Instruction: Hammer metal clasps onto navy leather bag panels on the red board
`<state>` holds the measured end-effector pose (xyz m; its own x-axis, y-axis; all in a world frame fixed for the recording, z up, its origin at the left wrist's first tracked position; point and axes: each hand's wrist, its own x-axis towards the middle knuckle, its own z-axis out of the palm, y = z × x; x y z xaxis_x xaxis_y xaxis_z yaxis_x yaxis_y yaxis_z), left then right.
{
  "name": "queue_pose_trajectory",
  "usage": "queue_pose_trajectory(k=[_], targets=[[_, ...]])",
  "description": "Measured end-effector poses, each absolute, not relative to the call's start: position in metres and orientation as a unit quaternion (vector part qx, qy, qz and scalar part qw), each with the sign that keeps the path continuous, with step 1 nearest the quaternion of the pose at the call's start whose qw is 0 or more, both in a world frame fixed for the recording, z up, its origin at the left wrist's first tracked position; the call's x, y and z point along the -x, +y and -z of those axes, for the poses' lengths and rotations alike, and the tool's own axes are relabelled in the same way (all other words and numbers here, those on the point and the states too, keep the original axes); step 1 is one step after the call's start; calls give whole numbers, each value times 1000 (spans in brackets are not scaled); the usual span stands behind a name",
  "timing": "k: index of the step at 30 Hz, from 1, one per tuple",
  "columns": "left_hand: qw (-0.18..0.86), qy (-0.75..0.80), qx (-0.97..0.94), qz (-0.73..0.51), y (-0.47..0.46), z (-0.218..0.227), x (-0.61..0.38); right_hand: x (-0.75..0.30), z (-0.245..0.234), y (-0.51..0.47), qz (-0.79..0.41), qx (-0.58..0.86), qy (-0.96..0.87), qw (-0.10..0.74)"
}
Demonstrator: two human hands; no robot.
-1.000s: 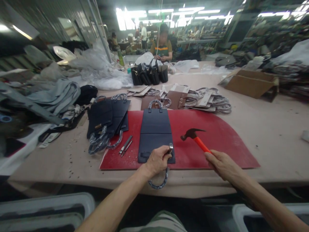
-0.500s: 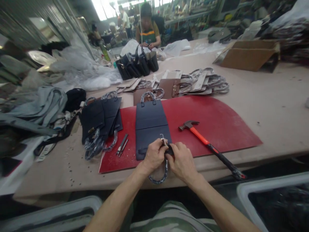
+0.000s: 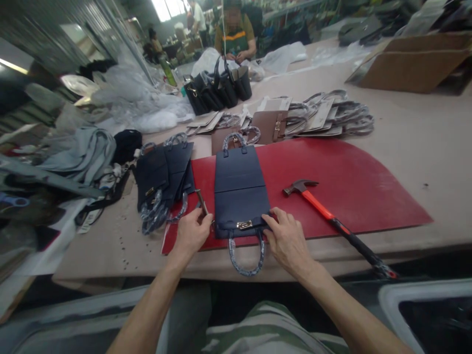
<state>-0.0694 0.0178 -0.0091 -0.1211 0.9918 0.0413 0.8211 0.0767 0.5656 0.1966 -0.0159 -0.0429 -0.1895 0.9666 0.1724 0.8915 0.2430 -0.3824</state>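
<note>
A flat navy handbag panel (image 3: 240, 172) with plastic-wrapped handles lies lengthwise in front of me on a red mat (image 3: 342, 167). Across its near end runs a strap with a gold clasp (image 3: 244, 225), and the near handle (image 3: 246, 272) hangs toward the table edge. My left hand (image 3: 193, 231), left of the panel, is closed on a slim metal punch (image 3: 201, 200) that points up. At the panel's right edge, my right hand (image 3: 289, 238) grips the strap's end between thumb and fingers. To the right rests a claw hammer (image 3: 319, 206) with a red and black handle.
Stacked navy bag panels (image 3: 162, 172) lie to the left. Beyond the mat are brown bag panels (image 3: 269, 123), finished black handbags (image 3: 217, 91) and an open cardboard box (image 3: 409, 64). A co-worker (image 3: 236, 37) sits across the table.
My left hand has left the strap, moved left and picked up the punch from the mat. The gold clasp now sits flat on the strap. The view has shifted slightly.
</note>
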Motion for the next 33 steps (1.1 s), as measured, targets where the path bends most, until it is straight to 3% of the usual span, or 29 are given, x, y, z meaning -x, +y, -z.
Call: queue_pose_trajectory(k=[4, 8, 11, 14, 17, 23, 33], targets=[[50, 757, -650, -36, 8, 9, 75, -196, 47, -6, -89, 568, -791, 211], [-26, 733, -679, 25, 3, 7, 63, -201, 49, 4, -54, 507, -839, 189], [-44, 665, -746, -19, 2, 9, 54, -207, 49, 8, -21, 453, -876, 165], [17, 549, -833, -73, 5, 15, 46, -210, 49, 9, -7, 428, -889, 164], [22, 475, -879, -38, 9, 19, 39, -211, 51, 10, -17, 421, -891, 172], [-48, 380, -924, 19, 10, 21, 44, -225, 60, 16, -77, 400, -873, 269], [109, 276, -936, -188, 13, 48, 79, -244, 59, 22, -116, 330, -895, 277]])
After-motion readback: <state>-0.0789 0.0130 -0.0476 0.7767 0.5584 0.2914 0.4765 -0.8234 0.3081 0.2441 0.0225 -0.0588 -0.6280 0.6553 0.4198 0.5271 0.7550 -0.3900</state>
